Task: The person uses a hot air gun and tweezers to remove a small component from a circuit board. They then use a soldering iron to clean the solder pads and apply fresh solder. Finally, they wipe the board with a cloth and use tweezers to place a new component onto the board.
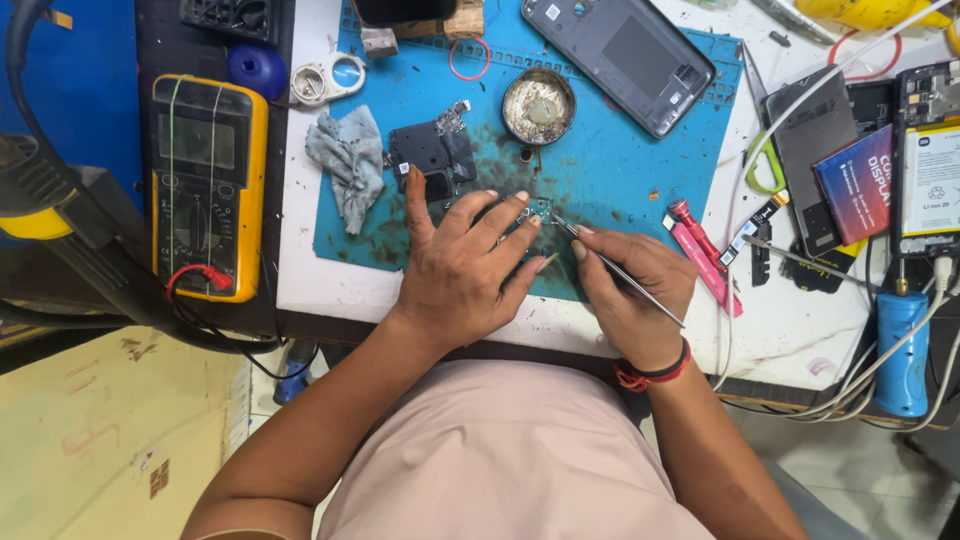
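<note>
At the far left, a yellow multimeter [208, 185] is lying on the dark edge of the worktop [300, 270], and just to its right a crumpled grey cloth [347, 165] is resting on the blue mat [620, 170], with a black plastic cover [432, 155] beside it. The left hand [465, 265] is pressing down flat, fingers spread and fanned forward, their tips pinning a small circuit board [538, 211] against the mat. The board is showing only at the fingertips, between the two hands; most of it is hidden under them. The right hand [632, 290] is pinching thin metal tweezers [615, 270] between thumb and forefinger, the point reaching up-left to touch the board's right edge.

To do this well, I judge that the left fingers should be holding the board dead still while the tweezers are working with light, short strokes, the wrist braced on the worktop. Further right, a round tin [539, 105], a grey phone back [618, 60] and a red-tipped tool [695, 240] are lying well apart from the hands.
</note>
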